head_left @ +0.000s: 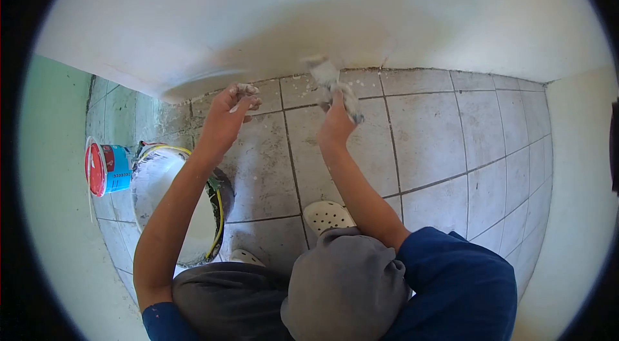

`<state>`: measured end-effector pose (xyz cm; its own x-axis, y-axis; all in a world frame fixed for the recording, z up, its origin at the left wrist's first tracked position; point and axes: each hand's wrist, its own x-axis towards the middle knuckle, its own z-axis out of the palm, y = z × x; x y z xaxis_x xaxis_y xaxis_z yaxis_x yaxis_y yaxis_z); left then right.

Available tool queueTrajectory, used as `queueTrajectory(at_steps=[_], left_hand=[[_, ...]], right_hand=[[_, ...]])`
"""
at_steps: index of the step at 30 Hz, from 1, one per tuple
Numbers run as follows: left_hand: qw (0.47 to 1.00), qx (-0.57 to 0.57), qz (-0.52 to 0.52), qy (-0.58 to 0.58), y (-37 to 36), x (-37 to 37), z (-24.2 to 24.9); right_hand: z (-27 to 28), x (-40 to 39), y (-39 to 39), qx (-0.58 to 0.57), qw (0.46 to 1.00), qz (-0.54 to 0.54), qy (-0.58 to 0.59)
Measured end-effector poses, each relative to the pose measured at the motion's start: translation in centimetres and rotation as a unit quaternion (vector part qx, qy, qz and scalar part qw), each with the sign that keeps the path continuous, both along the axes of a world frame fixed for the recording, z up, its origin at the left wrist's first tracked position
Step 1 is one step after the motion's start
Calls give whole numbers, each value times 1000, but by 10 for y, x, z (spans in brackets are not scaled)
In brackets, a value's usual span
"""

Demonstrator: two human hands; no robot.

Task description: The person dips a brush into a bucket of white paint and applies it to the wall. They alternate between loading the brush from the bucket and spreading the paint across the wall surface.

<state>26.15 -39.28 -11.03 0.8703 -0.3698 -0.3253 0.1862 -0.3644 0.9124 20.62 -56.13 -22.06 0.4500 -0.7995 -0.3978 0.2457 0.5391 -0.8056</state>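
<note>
Paintbrush (324,72): in right hand (337,120), fingers wrapped round it, near foot of wall (258,12)
Left hand (231,105): fingers loosely curled, apparently empty
Brushwork step: likely coating low down
Next stroke: needs even pressure

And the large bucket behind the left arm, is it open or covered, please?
Open: no lid covers the large bucket, and white material shows inside. How full, I cannot tell; the left arm hides part.

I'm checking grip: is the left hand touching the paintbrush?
Apart. The head view shows tiled floor between the left hand and the paintbrush, which the right hand holds.
</note>
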Motion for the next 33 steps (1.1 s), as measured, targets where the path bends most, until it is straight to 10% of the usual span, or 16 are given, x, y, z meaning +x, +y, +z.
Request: queueTrajectory(at_steps=[6,10,16,25,33], left_hand=[[999,16,-25,40,-8,-3,-15],[987,102,-118,-24,-12,-9,-32],[982,136,-128,18,-16,-15,-29],[972,168,-163,-14,-7,-12,-48],[960,194,-194,64,-11,-26,-27]], right_hand=[[-63,51,5,4,996,-47,70],[23,33,6,-9,999,15,-32],[-19,19,10,55,993,-57,85],[58,-13,-27,29,992,-21,-118],[-74,74,42,38,998,-10,41]])
